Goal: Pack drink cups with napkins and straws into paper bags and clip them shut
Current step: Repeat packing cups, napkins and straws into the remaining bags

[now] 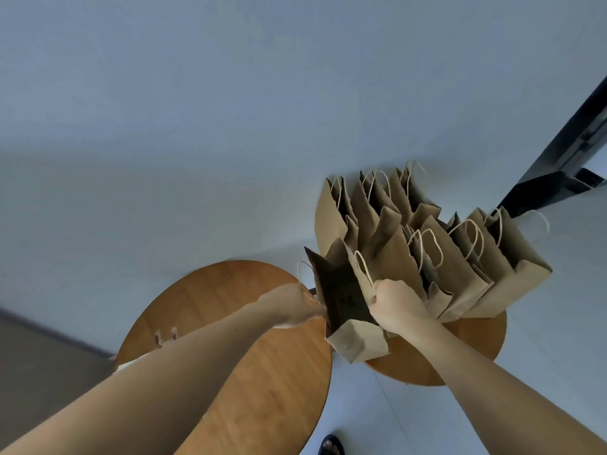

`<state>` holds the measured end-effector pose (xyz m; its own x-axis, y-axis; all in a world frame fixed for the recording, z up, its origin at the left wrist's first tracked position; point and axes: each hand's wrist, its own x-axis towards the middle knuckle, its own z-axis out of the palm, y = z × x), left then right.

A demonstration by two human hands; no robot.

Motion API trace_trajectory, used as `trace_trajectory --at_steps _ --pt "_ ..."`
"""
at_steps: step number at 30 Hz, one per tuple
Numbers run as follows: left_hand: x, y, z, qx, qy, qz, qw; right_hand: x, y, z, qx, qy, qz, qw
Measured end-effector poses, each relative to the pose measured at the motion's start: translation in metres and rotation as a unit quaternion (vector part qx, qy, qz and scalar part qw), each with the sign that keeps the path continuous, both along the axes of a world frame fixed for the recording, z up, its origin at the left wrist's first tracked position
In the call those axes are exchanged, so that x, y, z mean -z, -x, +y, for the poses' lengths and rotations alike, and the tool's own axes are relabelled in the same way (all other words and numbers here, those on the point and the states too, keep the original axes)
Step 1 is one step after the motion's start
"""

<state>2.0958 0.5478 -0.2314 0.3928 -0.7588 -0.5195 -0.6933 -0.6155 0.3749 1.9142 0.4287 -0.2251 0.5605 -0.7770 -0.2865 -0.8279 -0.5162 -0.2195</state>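
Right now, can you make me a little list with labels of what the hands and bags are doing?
left hand: grips the open paper bag by its left side
right hand: grips its right rim
bag's inside: dark, contents unclear
other paper bags: standing bunched on small round table
big round table: two small clips, blurry

Both forearms [197, 359] are bare from the near edge of the view up to the wrists, with smooth, slender shapes, and the left hand [289, 305] and right hand [395, 307] are bare too. Low at the near edge, right of the middle, one foot [329, 450] wears a dark open-toed sandal [329, 441] with the toes showing.
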Motion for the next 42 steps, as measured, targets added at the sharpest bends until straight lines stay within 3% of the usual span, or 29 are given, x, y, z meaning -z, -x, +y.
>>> trace_trajectory --at_steps 6,11,17,27,36,42 --pt "-0.001 -0.027 0.057 -0.061 0.025 0.01 0.998 -0.022 -0.029 0.062 -0.037 0.023 -0.031 0.999" --pt "-0.005 -0.067 0.122 -0.131 0.017 0.115 0.985 -0.032 -0.066 0.118 -0.105 0.049 -0.065 0.991" --pt "0.007 -0.1 0.196 -0.181 0.023 0.168 0.969 -0.021 -0.103 0.175 -0.155 0.011 -0.095 0.983" --pt "0.047 -0.093 0.233 -0.232 0.022 0.126 0.964 0.048 -0.109 0.191 -0.158 -0.01 -0.091 0.983" --pt "0.05 -0.087 0.229 -0.219 0.006 0.187 0.957 0.067 -0.112 0.151 -0.224 -0.16 -0.049 0.96" --pt "0.027 -0.1 0.23 -0.148 -0.079 0.183 0.969 0.057 -0.121 0.124 -0.284 -0.256 0.043 0.923"
